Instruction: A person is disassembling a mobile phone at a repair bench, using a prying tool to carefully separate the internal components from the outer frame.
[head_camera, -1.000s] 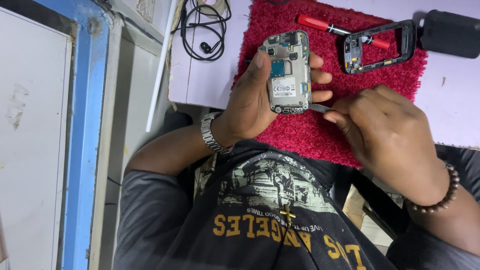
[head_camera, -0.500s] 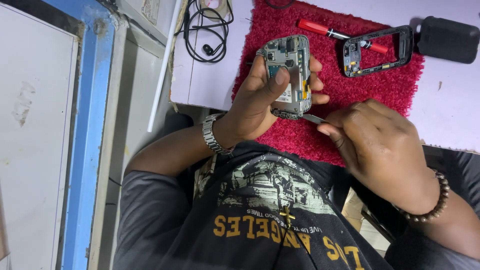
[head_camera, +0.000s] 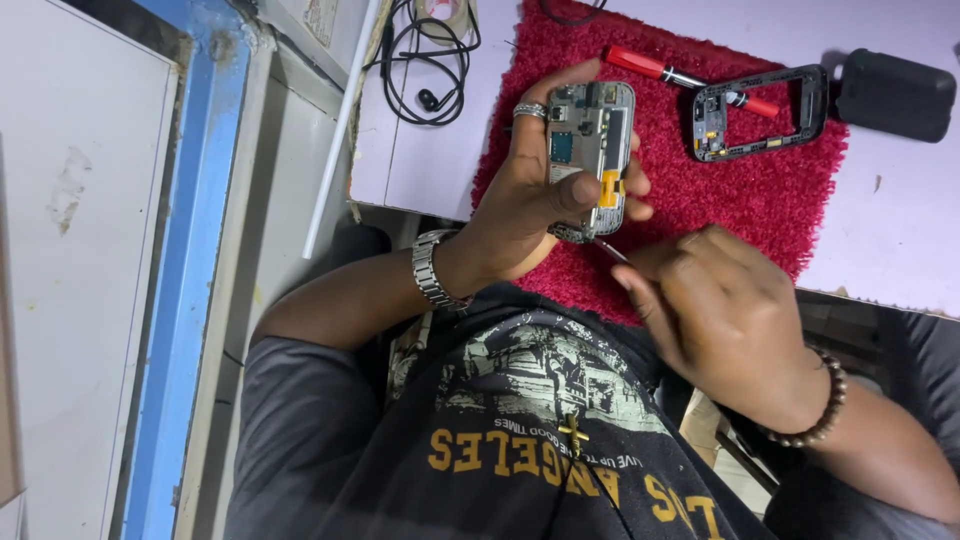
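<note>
**Opened phone over red mat**

Pale desk (head_camera: 900, 240), red mat (head_camera: 760, 200) on it. Left hand (head_camera: 530, 200), grip clamped on opened phone (head_camera: 592, 150), held above mat. Right hand (head_camera: 720, 310), grip closed round thin metal tool (head_camera: 608, 250), tip touching phone's lower edge. Black phone frame (head_camera: 765, 110) and red screwdriver (head_camera: 680, 78) lying on mat.

The phone (head_camera: 590, 160) shows bare metal shields and a circuit board, dull grey. Under it lies a mat (head_camera: 700, 190) of rough, shaggy red cloth. Right of the phone, the frame (head_camera: 760, 112) is glossy black plastic; the case (head_camera: 895, 95) beyond looks matt black.
</note>
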